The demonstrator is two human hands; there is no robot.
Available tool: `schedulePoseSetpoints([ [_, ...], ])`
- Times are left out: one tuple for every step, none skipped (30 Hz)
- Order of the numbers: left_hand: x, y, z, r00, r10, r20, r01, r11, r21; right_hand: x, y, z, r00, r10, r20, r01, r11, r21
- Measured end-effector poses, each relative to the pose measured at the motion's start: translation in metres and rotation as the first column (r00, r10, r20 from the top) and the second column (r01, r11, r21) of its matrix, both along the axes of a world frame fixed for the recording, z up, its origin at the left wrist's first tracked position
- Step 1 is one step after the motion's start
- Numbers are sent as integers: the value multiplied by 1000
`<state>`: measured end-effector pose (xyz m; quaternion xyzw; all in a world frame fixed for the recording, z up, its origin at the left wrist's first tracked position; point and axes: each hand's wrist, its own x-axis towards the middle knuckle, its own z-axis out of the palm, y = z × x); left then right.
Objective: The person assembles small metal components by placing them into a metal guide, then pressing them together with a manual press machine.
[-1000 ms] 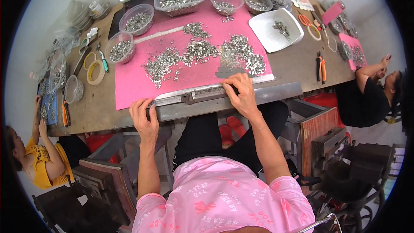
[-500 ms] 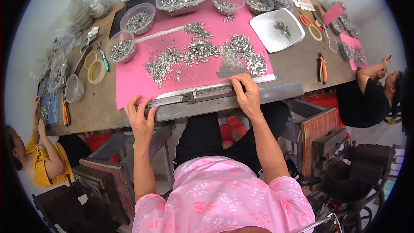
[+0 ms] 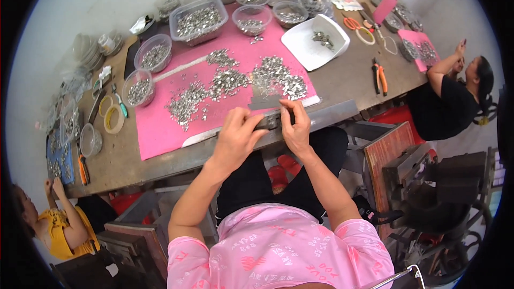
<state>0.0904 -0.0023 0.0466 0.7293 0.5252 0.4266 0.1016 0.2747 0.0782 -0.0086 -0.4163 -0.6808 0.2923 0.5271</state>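
Note:
My left hand [image 3: 233, 140] is bent over the table's front edge, thumb and forefinger brought close together; what lies between them is too small to make out. Just right of it, my right hand [image 3: 297, 131] has thumb and forefinger in a pinch, its contents hidden. Between the hands a dark slotted metal bar [image 3: 272, 122] runs along the edge, partly covered by my fingers. A flat grey strip [image 3: 264, 102] lies beyond the right fingertips. Farther in, small silvery metal pieces [image 3: 227, 83] are heaped loosely on a pink mat [image 3: 155, 135].
Clear tubs of metal pieces [image 3: 172, 21] line the back. A white tray [image 3: 300, 40] stands to the right, near orange-handled pliers [image 3: 381, 80]. Tape rolls [image 3: 114, 119] lie left. One person [image 3: 59, 225] sits at the left, another [image 3: 455, 96] at the right.
My left hand has moved right, from the bar's left end to beside my right hand. Both hands now pinch close together. The view has shifted and tilted.

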Motion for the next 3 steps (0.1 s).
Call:
schedulePoseSetpoints([
  [9, 12, -13, 989, 39, -139, -39, 999, 5, 7, 1, -1, 992, -67, 109, 54, 991, 124],
  [19, 27, -18, 960, 71, -272, -67, 997, 24, 19, 3, -4, 964, -160, 210, 104, 961, 256],
  [27, 39, -21, 963, 43, -267, -32, 998, 46, 31, 0, -13, 891, -245, 382, 129, 944, 304],
])
